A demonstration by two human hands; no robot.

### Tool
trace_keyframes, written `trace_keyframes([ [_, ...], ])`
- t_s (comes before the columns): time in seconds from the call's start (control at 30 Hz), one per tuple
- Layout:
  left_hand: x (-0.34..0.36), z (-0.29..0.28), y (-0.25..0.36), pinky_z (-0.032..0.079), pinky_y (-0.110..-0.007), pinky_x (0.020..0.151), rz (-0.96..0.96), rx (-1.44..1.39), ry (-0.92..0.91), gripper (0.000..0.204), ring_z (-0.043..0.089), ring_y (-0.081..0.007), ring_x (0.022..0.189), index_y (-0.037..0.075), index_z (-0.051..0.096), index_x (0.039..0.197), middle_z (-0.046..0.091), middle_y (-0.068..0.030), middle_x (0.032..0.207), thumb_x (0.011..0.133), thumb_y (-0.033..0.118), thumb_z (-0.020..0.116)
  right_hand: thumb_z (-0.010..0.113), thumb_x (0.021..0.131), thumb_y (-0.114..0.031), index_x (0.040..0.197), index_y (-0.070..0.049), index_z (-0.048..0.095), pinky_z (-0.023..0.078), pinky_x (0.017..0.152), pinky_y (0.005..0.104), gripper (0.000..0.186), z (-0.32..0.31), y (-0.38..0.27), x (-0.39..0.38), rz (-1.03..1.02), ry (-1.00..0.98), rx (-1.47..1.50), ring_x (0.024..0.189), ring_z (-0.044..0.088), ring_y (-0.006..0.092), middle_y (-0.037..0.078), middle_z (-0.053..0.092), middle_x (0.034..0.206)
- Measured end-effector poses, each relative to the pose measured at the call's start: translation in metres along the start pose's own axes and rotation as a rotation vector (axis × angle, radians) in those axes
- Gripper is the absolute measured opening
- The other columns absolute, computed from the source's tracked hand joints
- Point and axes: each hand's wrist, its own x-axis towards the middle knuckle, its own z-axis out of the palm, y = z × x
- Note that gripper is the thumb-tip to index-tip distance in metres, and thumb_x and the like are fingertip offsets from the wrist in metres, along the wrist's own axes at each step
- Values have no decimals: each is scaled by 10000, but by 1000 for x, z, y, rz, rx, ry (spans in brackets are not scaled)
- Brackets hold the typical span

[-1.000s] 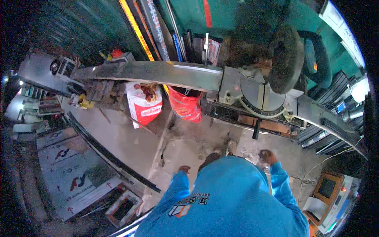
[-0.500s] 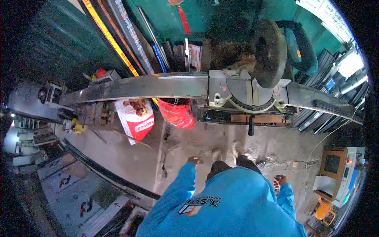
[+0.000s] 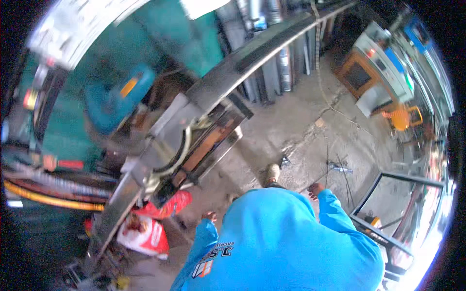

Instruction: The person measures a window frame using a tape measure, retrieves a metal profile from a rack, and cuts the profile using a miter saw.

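Observation:
My left hand (image 3: 209,216) hangs low at my side, nearest to the red and white sacks. It is small and smeared by motion, so its fingers do not show clearly. Over the floor at my other side is my right hand (image 3: 316,189), its fingers curled in. A thin dark line shows beside them; whether it is held is unclear. Ahead to the left stands the mitre saw (image 3: 119,104) with a teal body, blurred, on a long metal bench (image 3: 208,89). Both hands are well apart from it.
A red bag (image 3: 170,203) and a red and white sack (image 3: 143,237) lie under the bench. At right are a wood-fronted machine (image 3: 357,75), an orange coiled hose (image 3: 400,119) and a dark-framed panel (image 3: 378,177). A cable (image 3: 318,58) crosses the floor (image 3: 291,116).
My view has swung to the right, so the saw and bench now lie tilted on the left. The machine and hose sit higher, and the framed panel has come into view. Both arms still hang low.

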Motion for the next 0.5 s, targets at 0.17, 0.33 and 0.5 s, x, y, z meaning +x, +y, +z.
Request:
trace_keyframes([
  [0.17, 42, 69, 109, 521, -408, 805, -91, 91, -4, 462, 646, -266, 908, 84, 594, 1198, 657, -120, 1083, 819, 344, 643, 675, 837, -244, 1131, -48, 593, 540, 509, 412, 363, -49, 12, 28, -20, 32, 1, 629, 645, 252, 139, 675, 842],
  [0.33, 94, 136, 229, 517, -360, 808, 18, 392, 38, 396, 656, -243, 878, 61, 663, 1087, 688, -132, 984, 803, 337, 663, 672, 827, -171, 1114, -29, 598, 536, 498, 413, 329, -99, 31, 58, 16, 72, 327, 613, 653, 274, 159, 676, 839],
  [0.5, 141, 221, 360, 519, -362, 812, 371, 517, -34, 360, 656, -227, 882, 50, 674, 1053, 684, -136, 988, 798, 304, 682, 666, 816, -161, 1079, -31, 619, 512, 489, 380, 297, -145, 12, 67, -67, 165, 344, 576, 644, 250, 135, 684, 788],
])
